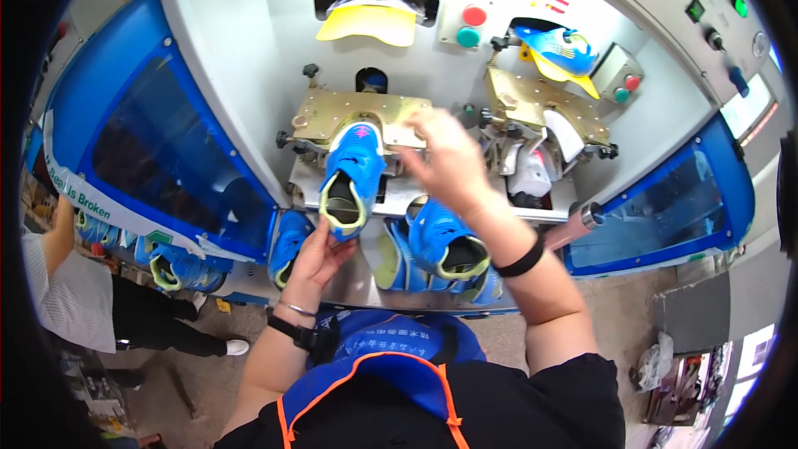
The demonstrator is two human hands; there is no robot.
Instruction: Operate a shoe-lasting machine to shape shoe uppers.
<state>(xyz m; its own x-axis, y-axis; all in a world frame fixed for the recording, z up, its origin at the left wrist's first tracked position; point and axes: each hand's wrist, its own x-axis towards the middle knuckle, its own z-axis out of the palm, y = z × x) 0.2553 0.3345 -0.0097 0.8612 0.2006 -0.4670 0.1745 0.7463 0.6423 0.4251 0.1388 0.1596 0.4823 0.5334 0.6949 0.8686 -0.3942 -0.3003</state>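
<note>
My left hand (320,254) grips a blue shoe (357,168) by its heel. The shoe's toe points away from me and rests against the front of a brass-coloured metal plate (320,112) in the machine. Just right of that toe, my right hand (449,154) hovers with thumb and fingers apart, slightly blurred, holding nothing that shows. Below my right forearm, more blue shoes (432,237) with yellow-green linings lie on the metal ledge. Another blue shoe (291,243) sits left of my left hand.
A second brass-coloured station (540,104) stands to the right, under a blue upper on a yellow form (557,54). Red and green buttons (471,25) are on the back wall. Blue window doors (174,125) flank the opening. A person (75,291) stands at left near more shoes.
</note>
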